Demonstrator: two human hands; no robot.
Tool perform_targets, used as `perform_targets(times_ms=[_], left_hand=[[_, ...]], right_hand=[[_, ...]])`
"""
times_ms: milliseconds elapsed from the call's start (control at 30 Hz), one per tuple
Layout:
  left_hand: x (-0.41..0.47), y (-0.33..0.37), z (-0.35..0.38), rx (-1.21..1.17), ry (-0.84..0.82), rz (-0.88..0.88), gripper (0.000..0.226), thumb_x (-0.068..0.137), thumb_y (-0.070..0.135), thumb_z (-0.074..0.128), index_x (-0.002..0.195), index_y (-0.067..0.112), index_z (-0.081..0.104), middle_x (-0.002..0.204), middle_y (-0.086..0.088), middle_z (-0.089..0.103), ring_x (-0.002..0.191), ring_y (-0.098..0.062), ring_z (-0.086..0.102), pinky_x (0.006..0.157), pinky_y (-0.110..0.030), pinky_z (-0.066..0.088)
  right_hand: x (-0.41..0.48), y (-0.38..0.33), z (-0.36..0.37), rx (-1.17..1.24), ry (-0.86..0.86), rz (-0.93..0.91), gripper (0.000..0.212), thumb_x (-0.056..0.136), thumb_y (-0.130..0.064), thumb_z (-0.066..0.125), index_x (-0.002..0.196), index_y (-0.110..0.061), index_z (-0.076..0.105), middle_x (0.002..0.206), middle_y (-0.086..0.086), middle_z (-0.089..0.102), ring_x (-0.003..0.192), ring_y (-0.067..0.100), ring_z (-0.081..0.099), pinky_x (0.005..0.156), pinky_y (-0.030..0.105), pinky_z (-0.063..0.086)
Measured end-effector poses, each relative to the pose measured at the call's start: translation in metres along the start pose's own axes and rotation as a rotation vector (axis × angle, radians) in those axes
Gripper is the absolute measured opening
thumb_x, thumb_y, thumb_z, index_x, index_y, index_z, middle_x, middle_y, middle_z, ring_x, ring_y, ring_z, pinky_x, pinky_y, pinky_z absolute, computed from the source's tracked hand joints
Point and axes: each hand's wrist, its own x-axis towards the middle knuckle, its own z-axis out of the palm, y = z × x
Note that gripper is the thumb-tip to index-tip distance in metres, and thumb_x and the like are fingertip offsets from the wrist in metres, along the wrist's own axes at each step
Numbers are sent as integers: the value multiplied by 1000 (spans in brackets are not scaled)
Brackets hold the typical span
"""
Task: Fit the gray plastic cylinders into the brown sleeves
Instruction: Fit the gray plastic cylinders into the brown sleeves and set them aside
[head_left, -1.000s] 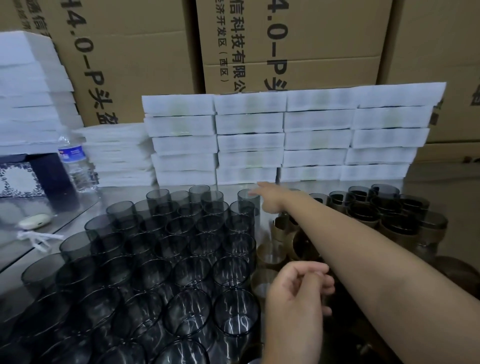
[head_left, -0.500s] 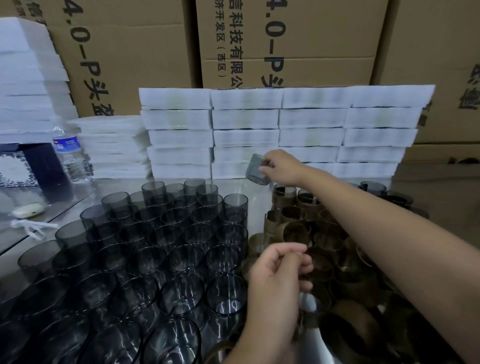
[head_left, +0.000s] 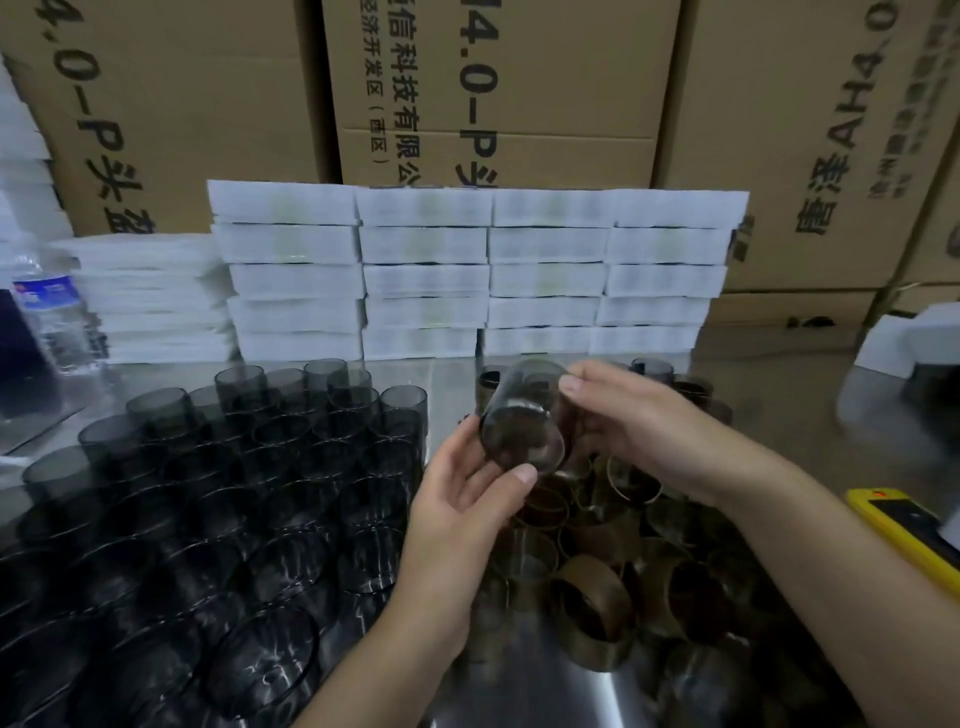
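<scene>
I hold one gray cylinder (head_left: 522, 434) up off the surface (head_left: 452, 374) between both sets of fingers. My left hand (head_left: 457, 512) cups it from below and from the left, thumb tip pressed on the lower edge of the near rim. My right hand (head_left: 644, 431) grips the far end, thumb laid across the top, the other fingers curled round the far side and mostly hidden. Its long axis runs away from me and slightly up, so one round end faces me. That end looks brownish; I cannot tell whether a sleeve already sits on it or the pile below shows through the plastic.

The loose brown sleeves (head_left: 592, 616) lie heaped directly beneath my fingers, several tipped on their sides, and my left-hand fingers are the nearer to them. I judge that sleeve and cylinder must share one axis before I push, or the rim will jam.

Left of my left-hand fingers the standing gray cylinders (head_left: 260, 467) crowd close, leaving little room that way. Beyond my fingers there is bare surface before the foam trays (head_left: 423, 280).
</scene>
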Motion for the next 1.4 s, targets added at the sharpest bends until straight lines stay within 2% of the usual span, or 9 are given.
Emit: perform_targets(times_ms=[167, 333, 433, 533, 600, 733, 933, 1100, 1400], left_hand=[[-5, 0, 0, -89, -92, 37, 69, 50, 29, 80, 116, 19, 62, 105, -9, 72, 101, -26, 69, 85, -40, 56], [-1, 1, -1, -285, -23, -3, 47, 56, 10, 80, 96, 3, 56, 89, -14, 73, 89, -29, 72, 69, -30, 58], [2, 2, -3, -359, 16, -47, 40, 65, 16, 72, 100, 1, 60, 99, -24, 71, 96, -38, 70, 77, -37, 60], [-1, 7, 0, -372, 47, -101, 55, 67, 26, 70, 114, -1, 59, 111, -32, 65, 88, -37, 72, 71, -36, 61], [-1, 8, 1, -386, 71, -93, 45, 68, 29, 68, 103, 3, 66, 108, -32, 66, 81, -34, 73, 65, -35, 60], [-1, 10, -2, -382, 65, -68, 20, 72, 35, 68, 74, 17, 77, 90, -22, 72, 68, -26, 71, 58, -31, 58], [-1, 10, -5, -319, 86, -116, 40, 69, 43, 62, 96, 14, 66, 92, -15, 74, 73, -26, 72, 51, -27, 57], [0, 11, -4, -392, 73, -110, 43, 69, 39, 63, 98, 8, 65, 97, -20, 73, 91, -37, 71, 53, -25, 58], [5, 9, -9, -244, 116, -84, 53, 57, 35, 75, 104, 15, 63, 89, -7, 74, 86, -36, 73, 55, -29, 58]], right_hand=[[-11, 13, 24, 98, -55, 31, 20, 96, -33, 47, 91, -16, 57, 79, 2, 64, 72, 14, 62, 63, 23, 50], [-16, 17, 1, -649, 221, -63, 24, 82, -53, 51, 102, -42, 60, 94, -22, 64, 77, -3, 61, 68, 20, 47], [-27, 22, -12, -843, 140, 61, 22, 73, -58, 64, 91, -45, 62, 82, -27, 65, 76, -6, 61, 69, 16, 48], [-25, 33, -7, -1084, 70, 127, 33, 68, -63, 67, 93, -42, 65, 78, -23, 64, 77, -8, 58, 68, 14, 45], [-23, 38, -3, -1146, 59, 132, 28, 70, -59, 68, 88, -38, 68, 76, -21, 64, 77, -6, 58, 70, 19, 48], [-24, 40, -5, -1115, 96, 45, 12, 79, -47, 66, 72, -39, 61, 74, -20, 63, 76, -6, 57, 65, 12, 43], [-24, 36, -1, -877, 345, -250, 45, 67, -75, 47, 57, -31, 46, 71, -8, 47, 71, 4, 50, 56, 18, 33], [-24, 40, 11, -728, 430, -453, 47, 80, -58, 62, 56, -23, 42, 68, -4, 45, 65, 14, 47, 55, 16, 33], [-22, 46, 15, -697, 296, -582, 18, 77, -28, 56, 74, -12, 61, 87, -8, 61, 92, 9, 55, 83, 21, 43]])
